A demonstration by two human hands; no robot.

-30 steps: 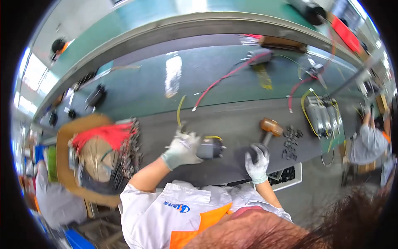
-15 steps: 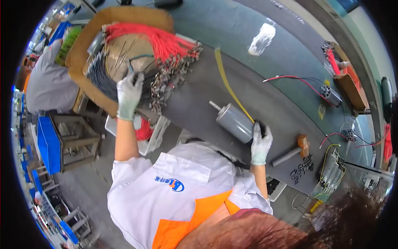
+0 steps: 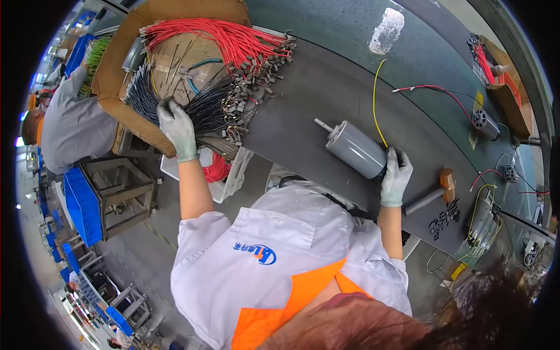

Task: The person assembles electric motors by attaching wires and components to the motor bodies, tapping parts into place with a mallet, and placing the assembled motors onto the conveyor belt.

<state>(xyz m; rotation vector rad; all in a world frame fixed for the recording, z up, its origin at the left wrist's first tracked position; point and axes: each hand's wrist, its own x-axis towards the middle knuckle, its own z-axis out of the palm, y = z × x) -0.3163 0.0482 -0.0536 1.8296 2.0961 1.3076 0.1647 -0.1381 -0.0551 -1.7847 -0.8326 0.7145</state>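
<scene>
My gloved left hand (image 3: 178, 128) is at the bundle of black wires (image 3: 204, 111) in the cardboard box (image 3: 114, 73); its fingers are bent against the wires. A fan of red wires (image 3: 216, 35) and teal-handled pliers (image 3: 195, 73) lie in the same box. My gloved right hand (image 3: 396, 178) holds the rear end of a grey cylindrical motor (image 3: 357, 150), which lies on the dark bench mat (image 3: 309, 81) with its shaft pointing up-left. A yellow wire (image 3: 375, 105) runs from that rear end across the mat.
A mallet (image 3: 447, 184) and small black clips (image 3: 444, 220) lie right of my right hand. Farther back is a motor with red and black wires (image 3: 485, 125). More motors (image 3: 483, 224) stand at the right. At the left are a person (image 3: 79, 128) and a blue-topped stool (image 3: 81, 204).
My left hand has moved from beside the motor to the box's black wires. My right hand has come onto the motor's rear end. The view has turned toward the box.
</scene>
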